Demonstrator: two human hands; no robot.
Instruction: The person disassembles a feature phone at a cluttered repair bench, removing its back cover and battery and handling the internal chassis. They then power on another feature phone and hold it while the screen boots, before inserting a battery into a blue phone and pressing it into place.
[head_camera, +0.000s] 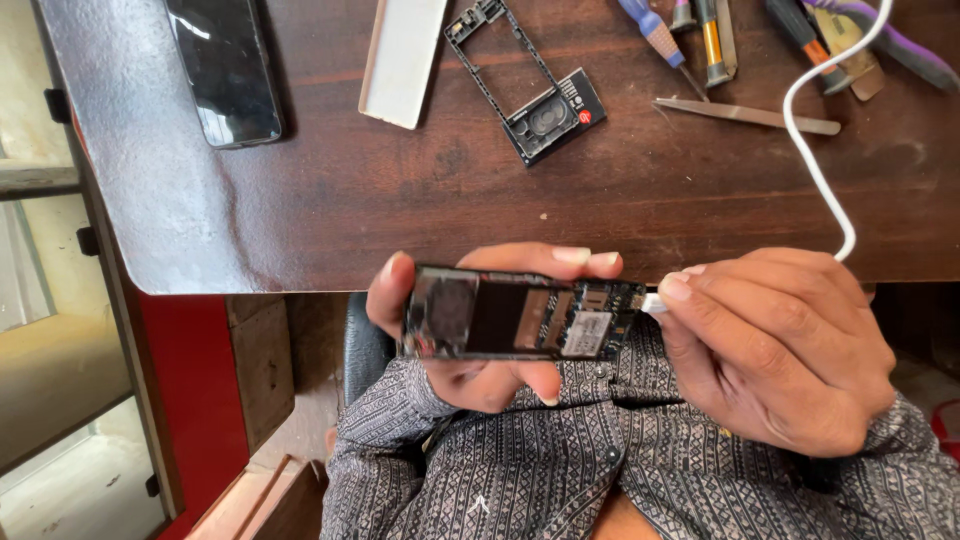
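While left hand (470, 340) grips phone (520, 318), right hand (780, 350) seemingly plugs cable (815, 150)

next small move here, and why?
Probably ease the white plug straight into the end of the opened phone. The right hand pinches it at the port edge, not visibly seated, while the left hand grips the body level.

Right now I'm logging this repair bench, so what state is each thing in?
Opened small black phone: back off, circuit board bare, gripped in left hand.
White charging cable: plug at the phone's end, pinched by right hand.
Black plastic phone frame: detached, flat on brown wooden table.
Black smartphone: screen dark.
Metal tweezers: lying unused.
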